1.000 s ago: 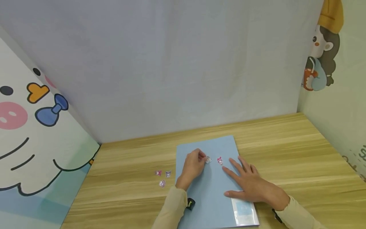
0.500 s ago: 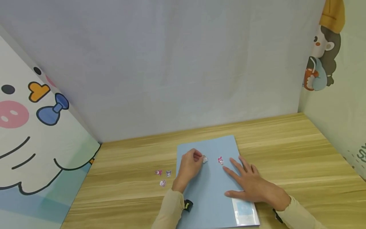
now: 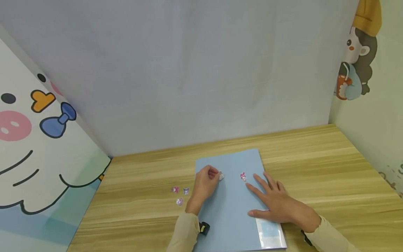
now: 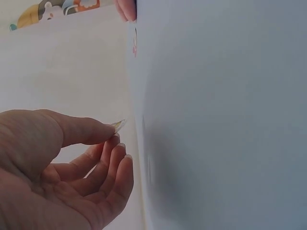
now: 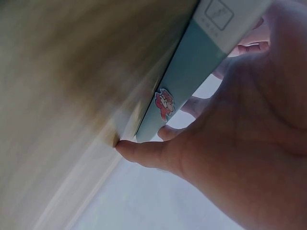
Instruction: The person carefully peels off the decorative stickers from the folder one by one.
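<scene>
Sticker is pinched in our left hand, lower centre of frame; our right hand, spread wide, rests across the blue folder.

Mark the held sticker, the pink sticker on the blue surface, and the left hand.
Held sticker point(image 3: 221, 175), head view: middle of its exposed part.
Pink sticker point(image 3: 243, 176), head view: its middle.
Left hand point(image 3: 206, 182), head view: back of the hand.

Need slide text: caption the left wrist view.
Left hand pinching a small sticker above a pale blue surface.
</scene>
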`<state>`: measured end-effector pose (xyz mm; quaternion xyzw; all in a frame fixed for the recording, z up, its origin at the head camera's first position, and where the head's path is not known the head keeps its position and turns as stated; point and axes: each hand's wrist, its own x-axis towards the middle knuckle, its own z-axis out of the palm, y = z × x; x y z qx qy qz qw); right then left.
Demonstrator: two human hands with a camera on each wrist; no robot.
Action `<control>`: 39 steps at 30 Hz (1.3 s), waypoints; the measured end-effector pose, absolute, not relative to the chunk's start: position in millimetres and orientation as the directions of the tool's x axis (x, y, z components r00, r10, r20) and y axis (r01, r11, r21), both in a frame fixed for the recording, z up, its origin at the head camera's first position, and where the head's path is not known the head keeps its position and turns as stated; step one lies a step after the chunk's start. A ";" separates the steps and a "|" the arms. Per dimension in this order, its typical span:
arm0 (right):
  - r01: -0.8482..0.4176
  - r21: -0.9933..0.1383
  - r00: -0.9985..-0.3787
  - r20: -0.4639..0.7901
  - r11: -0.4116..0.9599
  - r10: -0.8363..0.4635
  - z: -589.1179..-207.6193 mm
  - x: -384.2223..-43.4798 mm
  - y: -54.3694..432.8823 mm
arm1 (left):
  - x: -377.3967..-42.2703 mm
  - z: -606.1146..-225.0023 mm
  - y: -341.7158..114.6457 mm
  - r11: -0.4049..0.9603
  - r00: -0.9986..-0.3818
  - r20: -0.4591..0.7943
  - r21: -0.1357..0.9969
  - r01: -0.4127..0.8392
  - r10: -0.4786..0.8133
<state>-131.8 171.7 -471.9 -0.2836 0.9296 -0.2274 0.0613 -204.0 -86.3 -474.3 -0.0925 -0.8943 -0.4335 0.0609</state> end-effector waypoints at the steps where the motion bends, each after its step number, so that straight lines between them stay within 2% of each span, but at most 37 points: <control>1: -0.500 -0.458 -0.831 0.016 0.735 -0.555 -472.0 -131.9 171.9 | -203.9 -474.1 -86.8 0.606 -0.976 0.189 0.766 0.215 0.108; 39: -0.502 -0.457 -0.832 0.023 0.734 -0.555 -471.9 -128.8 170.8 | -205.2 -472.7 -131.3 0.603 -0.962 0.274 0.767 0.219 0.000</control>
